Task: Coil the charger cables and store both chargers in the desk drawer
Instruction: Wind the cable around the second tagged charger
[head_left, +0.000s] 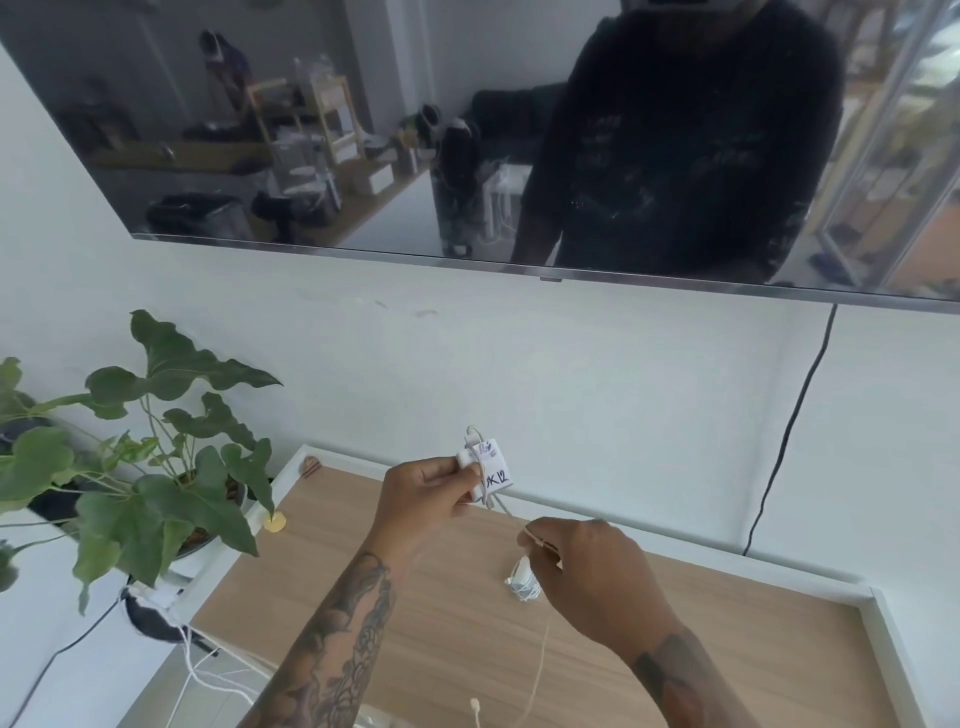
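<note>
A plant (156, 467) stands left of the desk (395, 603). The left hand (423, 493) is clamped on a white charger (485, 467), held up over the desk. Its cable (501, 506) runs to the right hand (587, 566), pinched in the fingertips. A second, coiled charger (522, 582) lies on the desk just beside that hand
</note>
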